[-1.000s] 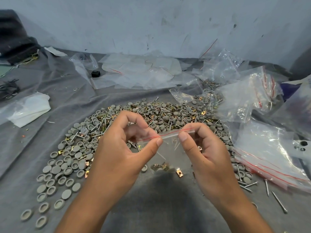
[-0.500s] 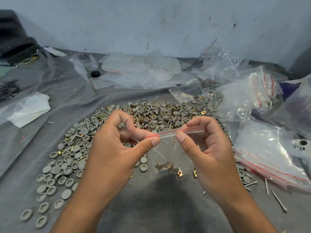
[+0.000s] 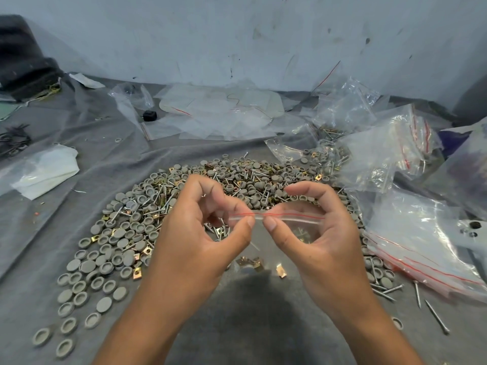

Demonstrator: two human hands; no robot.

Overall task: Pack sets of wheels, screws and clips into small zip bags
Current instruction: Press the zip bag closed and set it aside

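Note:
Both hands hold a small clear zip bag (image 3: 295, 227) with a red line along its top, above the grey cloth. My left hand (image 3: 195, 238) pinches the left end of the zip strip between thumb and fingers. My right hand (image 3: 316, 233) pinches the strip just to the right, thumb tips nearly touching. Brass clips and a screw show faintly inside the bag. Behind the hands lies a wide heap of grey wheels (image 3: 116, 241), silver screws (image 3: 434, 316) and brass clips (image 3: 250, 262).
A pile of empty zip bags (image 3: 421, 246) lies at the right, more crumpled bags (image 3: 382, 154) behind it. Flat clear bags (image 3: 216, 114) and a small black part (image 3: 150, 115) sit at the back near the wall. A white cloth (image 3: 44, 172) lies left.
The hands have lifted slightly and my thumbs have slid together along the zip strip, which now looks pressed closed at the middle.

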